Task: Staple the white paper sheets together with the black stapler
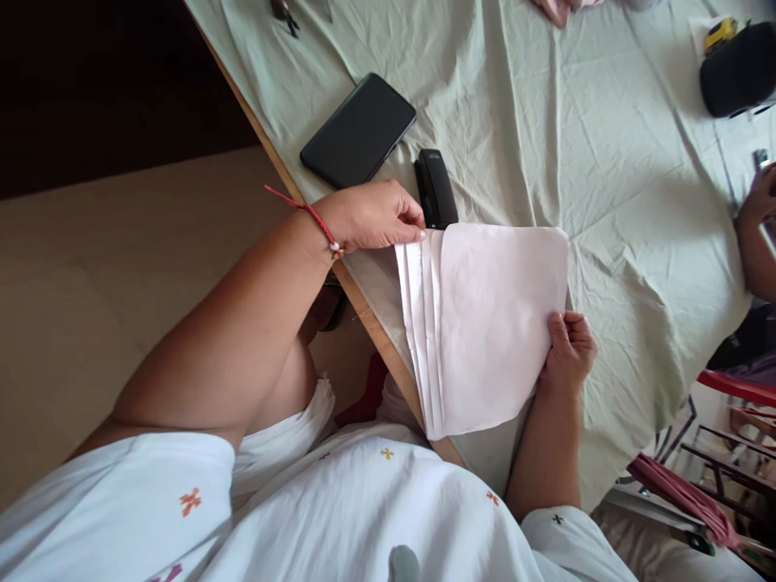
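Left hand [373,217], grip pinched on the top corner of a paper stack [491,323]; right hand [568,347], grip clamped on the stack's opposite edge. The stack, its sheets fanned at the left, lies at the desk [546,121] edge on pale cloth. Just beyond it: stapler [435,188], touching the papers, and phone [359,131]. Another person's hand [757,210] at far right.

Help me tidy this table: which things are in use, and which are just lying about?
In use: stack of white paper sheets, held by the left hand and right hand.

Lying about: black stapler, black smartphone, black pouch, pliers, all on the tablecloth.
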`<state>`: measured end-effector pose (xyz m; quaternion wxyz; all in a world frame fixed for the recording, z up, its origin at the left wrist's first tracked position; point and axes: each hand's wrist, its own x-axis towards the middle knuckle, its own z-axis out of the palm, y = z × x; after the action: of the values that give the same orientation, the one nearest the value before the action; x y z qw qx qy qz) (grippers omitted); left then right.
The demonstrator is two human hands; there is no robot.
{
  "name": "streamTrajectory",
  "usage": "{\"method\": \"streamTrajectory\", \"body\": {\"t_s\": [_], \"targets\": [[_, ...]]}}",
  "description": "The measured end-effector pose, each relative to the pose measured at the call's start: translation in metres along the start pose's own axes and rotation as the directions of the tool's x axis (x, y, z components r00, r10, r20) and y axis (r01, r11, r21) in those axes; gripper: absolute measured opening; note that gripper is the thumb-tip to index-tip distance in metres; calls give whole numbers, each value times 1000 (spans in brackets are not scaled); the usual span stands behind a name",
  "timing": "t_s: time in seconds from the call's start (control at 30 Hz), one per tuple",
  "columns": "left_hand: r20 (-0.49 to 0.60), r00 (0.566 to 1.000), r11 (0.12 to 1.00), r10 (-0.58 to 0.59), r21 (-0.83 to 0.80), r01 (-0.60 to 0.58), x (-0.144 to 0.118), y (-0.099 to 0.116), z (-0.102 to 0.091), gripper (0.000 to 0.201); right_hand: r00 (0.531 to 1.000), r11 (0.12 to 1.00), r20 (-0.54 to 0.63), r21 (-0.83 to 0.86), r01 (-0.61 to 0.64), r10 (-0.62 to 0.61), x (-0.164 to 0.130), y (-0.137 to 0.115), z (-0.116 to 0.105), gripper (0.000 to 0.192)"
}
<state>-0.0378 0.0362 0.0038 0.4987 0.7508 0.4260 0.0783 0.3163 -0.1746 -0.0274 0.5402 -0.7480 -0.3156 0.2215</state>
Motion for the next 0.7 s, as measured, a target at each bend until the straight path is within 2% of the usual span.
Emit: {"method": "streamTrajectory", "body": {"t_s": [0.27, 0.53, 0.7], "targets": [[-28, 999, 996, -29, 88, 32, 4, 2, 8, 55, 999, 999, 27, -30, -32, 33, -2, -2, -1, 67], [-37, 999, 995, -29, 98, 33, 6, 14, 16, 48, 999, 999, 29, -35, -35, 36, -2, -4, -1, 66], [-41, 999, 995, -11, 101, 15, 9, 15, 19, 44, 999, 999, 34, -22, -24, 24, -2, -2, -1, 65]]}}
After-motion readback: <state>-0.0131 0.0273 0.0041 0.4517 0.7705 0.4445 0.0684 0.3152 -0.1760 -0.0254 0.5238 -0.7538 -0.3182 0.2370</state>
